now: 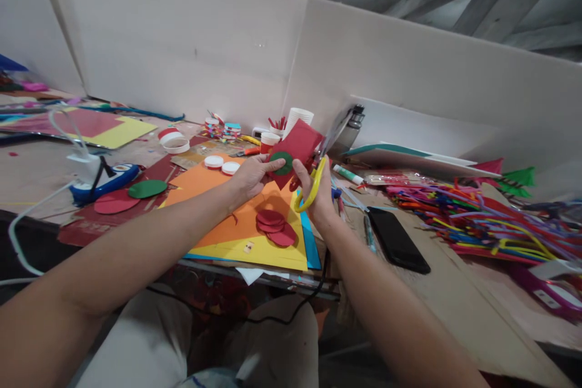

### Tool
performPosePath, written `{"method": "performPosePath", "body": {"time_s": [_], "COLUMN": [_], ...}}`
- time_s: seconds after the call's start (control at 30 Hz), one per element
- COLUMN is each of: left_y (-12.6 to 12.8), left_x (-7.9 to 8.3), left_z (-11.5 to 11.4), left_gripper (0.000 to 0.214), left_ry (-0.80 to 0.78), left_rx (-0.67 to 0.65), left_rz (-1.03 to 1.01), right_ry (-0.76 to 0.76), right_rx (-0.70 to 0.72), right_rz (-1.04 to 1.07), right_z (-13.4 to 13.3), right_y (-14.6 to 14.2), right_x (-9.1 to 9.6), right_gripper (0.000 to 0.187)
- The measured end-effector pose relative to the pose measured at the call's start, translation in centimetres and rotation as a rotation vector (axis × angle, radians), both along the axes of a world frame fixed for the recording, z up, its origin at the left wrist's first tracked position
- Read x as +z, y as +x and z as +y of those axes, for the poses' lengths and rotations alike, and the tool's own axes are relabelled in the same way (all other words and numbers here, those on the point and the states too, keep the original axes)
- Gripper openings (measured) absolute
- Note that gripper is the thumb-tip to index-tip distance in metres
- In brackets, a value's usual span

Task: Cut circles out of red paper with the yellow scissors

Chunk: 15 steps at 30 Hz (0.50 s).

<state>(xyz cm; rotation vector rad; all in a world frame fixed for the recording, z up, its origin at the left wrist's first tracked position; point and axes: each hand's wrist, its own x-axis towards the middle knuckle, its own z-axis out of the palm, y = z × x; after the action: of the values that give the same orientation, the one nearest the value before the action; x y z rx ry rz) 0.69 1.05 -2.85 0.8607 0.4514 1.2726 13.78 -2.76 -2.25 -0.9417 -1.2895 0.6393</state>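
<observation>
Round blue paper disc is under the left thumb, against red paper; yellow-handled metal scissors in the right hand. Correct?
Wrong colour: in the head view, the round paper disc held by the left hand is green, not blue. The rest stands.

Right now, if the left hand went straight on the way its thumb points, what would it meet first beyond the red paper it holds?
Probably the right hand, which grips the yellow-handled scissors, just past the green disc; depth is unclear.

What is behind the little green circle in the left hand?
Red paper shows behind the green circle, above and below it. The left hand covers part of its front. Whatever is directly behind is hidden.
</observation>
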Motion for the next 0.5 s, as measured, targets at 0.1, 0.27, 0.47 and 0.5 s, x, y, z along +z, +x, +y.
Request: {"method": "performPosePath", "body": {"time_s": [0.1,0.27,0.47,0.5], "left_y": [-0.9,-3.2,-3.5,-3.3], "left_x": [0.5,1.4,1.3,1.3], "left_z": [0.7,2.3,2.4,2.3], "left_gripper": [0.022,0.013,0.018,0.018], "left_ry": [-0.029,-0.096,-0.101,-0.098], "left_rx": [0.076,0.207,0.204,0.197], "left_rz": [-0.024,-0.112,-0.107,-0.099], "right_ry": [-0.049,-0.072,-0.112,-0.128], "right_rx": [0.000,0.018,0.171,0.185], "right_rz": [-0.105,-0.386,-0.593,-0.564], "right_z": [0.0,0.0,-0.7,-0.8], "right_y": [0.6,1.9,2.2,2.1], "right_x": [0.2,0.3,0.3,0.4], "right_gripper": [0.038,0.040,0.036,0.036]}}
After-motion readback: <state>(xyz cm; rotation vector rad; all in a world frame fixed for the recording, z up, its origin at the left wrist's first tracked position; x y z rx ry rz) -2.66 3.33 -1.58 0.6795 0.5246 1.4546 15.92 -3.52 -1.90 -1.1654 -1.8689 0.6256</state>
